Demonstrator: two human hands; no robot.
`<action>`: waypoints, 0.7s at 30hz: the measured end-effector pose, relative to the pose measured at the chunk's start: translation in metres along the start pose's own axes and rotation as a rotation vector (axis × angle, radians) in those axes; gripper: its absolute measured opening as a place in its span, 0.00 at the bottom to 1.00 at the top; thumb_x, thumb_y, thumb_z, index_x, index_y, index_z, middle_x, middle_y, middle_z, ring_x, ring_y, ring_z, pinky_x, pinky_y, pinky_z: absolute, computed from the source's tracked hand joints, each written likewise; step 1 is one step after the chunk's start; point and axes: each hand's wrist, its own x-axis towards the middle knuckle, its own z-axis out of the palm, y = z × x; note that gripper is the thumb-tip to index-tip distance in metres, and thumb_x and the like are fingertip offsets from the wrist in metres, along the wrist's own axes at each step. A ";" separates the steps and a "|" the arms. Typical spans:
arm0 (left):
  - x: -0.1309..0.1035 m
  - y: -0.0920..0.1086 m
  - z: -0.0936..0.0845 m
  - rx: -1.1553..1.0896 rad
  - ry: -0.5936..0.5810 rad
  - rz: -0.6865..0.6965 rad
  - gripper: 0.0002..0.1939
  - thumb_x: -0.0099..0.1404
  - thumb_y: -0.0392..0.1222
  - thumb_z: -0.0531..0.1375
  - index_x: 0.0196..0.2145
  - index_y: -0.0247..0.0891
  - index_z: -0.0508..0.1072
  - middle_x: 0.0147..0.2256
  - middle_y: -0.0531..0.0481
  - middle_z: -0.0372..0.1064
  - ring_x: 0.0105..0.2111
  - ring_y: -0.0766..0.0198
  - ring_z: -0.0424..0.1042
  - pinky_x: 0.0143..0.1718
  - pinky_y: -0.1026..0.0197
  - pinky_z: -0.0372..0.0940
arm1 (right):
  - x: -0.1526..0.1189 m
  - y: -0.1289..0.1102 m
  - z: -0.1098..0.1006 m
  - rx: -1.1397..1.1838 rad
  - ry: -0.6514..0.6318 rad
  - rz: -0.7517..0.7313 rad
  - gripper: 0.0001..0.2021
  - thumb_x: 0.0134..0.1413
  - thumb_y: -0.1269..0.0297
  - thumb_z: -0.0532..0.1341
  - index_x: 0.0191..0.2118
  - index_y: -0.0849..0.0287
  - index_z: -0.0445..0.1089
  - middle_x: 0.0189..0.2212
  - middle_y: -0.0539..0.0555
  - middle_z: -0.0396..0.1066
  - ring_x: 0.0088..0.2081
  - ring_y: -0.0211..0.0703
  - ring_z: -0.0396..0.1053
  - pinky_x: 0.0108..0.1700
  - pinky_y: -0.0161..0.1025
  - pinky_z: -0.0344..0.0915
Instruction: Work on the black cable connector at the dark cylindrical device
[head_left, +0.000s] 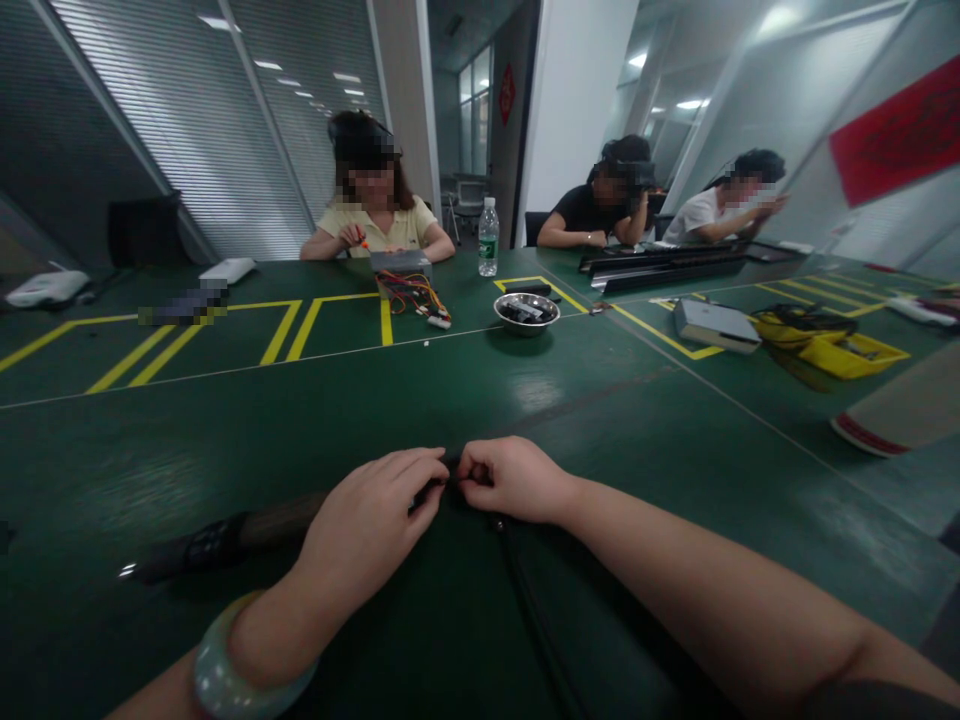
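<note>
On the green table, my left hand (375,515) is curled over the end of a dark rod-like tool (217,545) that points to the left. Its fingers and thumb close on something dark at their tips. My right hand (514,480) is pinched right beside it, fingertips almost touching the left ones. What the two hands hold between them is dark and too small to make out. A black cable (529,590) runs from under my right hand toward the front edge. A pale bangle (240,665) circles my left wrist.
Farther back are a metal bowl (526,314) of dark parts, a water bottle (487,238), a box with coloured wires (409,285), a silver box (716,325) and a yellow tray (855,355). Several people sit across the table. A beige cylinder (900,400) stands at the right.
</note>
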 end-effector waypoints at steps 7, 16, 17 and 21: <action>0.000 0.000 0.001 -0.006 0.018 -0.028 0.08 0.65 0.43 0.58 0.42 0.43 0.72 0.50 0.48 0.73 0.48 0.53 0.73 0.49 0.48 0.69 | 0.001 0.002 0.002 -0.018 0.010 -0.005 0.03 0.52 0.68 0.64 0.35 0.56 0.71 0.26 0.45 0.70 0.26 0.33 0.64 0.29 0.31 0.53; 0.000 -0.001 0.002 0.010 -0.006 -0.033 0.09 0.65 0.42 0.59 0.44 0.45 0.71 0.52 0.51 0.71 0.50 0.54 0.72 0.50 0.48 0.68 | 0.000 0.001 0.001 -0.016 0.011 -0.016 0.03 0.52 0.68 0.64 0.35 0.56 0.72 0.26 0.45 0.70 0.26 0.33 0.65 0.29 0.30 0.53; 0.000 -0.001 0.002 0.010 0.002 -0.041 0.09 0.65 0.43 0.59 0.44 0.45 0.71 0.52 0.50 0.71 0.50 0.54 0.72 0.49 0.48 0.68 | 0.001 0.002 0.001 -0.018 0.010 -0.014 0.03 0.52 0.68 0.64 0.35 0.56 0.72 0.26 0.45 0.71 0.26 0.33 0.65 0.29 0.30 0.53; 0.001 0.000 0.001 0.021 0.012 -0.039 0.07 0.66 0.43 0.58 0.41 0.44 0.73 0.51 0.49 0.72 0.49 0.54 0.72 0.48 0.50 0.69 | 0.001 0.001 0.001 -0.021 0.004 -0.003 0.03 0.53 0.68 0.64 0.36 0.57 0.72 0.27 0.46 0.71 0.27 0.33 0.65 0.30 0.31 0.53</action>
